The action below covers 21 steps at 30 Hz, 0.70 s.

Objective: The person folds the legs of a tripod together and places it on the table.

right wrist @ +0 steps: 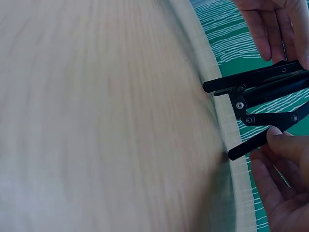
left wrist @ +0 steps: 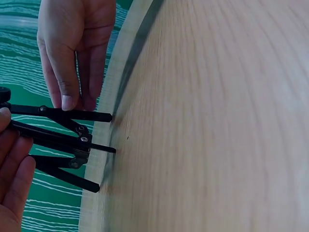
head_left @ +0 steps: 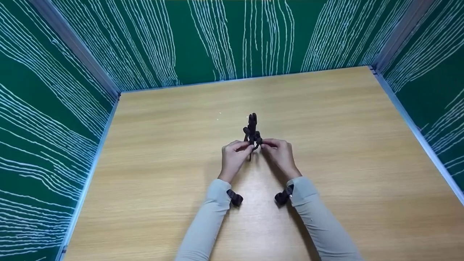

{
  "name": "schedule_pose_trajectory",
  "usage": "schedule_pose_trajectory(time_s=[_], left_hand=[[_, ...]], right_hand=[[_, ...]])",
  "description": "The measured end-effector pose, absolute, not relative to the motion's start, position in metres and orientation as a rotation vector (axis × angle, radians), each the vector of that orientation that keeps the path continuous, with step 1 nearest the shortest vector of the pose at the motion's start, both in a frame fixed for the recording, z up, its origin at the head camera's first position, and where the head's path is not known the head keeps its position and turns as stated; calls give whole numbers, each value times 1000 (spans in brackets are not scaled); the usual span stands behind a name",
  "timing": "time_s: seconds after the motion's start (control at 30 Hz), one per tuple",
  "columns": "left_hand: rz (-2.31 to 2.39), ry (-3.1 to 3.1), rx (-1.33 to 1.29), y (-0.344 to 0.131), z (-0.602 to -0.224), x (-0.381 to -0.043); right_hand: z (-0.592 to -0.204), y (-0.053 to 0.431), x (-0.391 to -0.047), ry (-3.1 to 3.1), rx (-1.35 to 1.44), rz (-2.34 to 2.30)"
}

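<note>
A small black tripod point(head_left: 252, 125) stands upright near the middle of the table, its hinged legs partly spread and linked by struts to a central column. My left hand point(head_left: 233, 157) pinches the leg on the left side between thumb and fingers; this hand point(left wrist: 17, 183) is partly cut off in the left wrist view. On the opposite side, my right hand point(head_left: 281, 156) pinches another leg, with the thumb pressed on it in the right wrist view. The leg tips point(left wrist: 99, 188) point down at the tabletop. Both hands partly cover the tripod's lower half in the head view.
The light wooden table point(head_left: 163, 174) is bordered by green walls point(head_left: 239, 40) with white wavy lines at the back and both sides. A few tiny white specks point(head_left: 219, 113) lie left of the tripod. Black wrist cameras point(head_left: 235, 198) are strapped at both sleeves.
</note>
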<state>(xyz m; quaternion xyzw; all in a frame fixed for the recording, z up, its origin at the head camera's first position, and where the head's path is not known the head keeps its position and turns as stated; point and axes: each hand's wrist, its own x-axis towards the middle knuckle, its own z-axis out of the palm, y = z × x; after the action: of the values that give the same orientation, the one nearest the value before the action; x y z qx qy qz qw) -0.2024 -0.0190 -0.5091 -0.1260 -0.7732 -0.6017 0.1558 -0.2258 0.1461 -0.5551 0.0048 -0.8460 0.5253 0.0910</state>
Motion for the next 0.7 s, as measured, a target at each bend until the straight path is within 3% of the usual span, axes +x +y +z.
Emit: schedule_pose_trajectory(time_s=[0.7], left_hand=[[-1842,-2223,-332,-25,-546,-227]], right_hand=[[-559,144,-221,-2470,67,1461]])
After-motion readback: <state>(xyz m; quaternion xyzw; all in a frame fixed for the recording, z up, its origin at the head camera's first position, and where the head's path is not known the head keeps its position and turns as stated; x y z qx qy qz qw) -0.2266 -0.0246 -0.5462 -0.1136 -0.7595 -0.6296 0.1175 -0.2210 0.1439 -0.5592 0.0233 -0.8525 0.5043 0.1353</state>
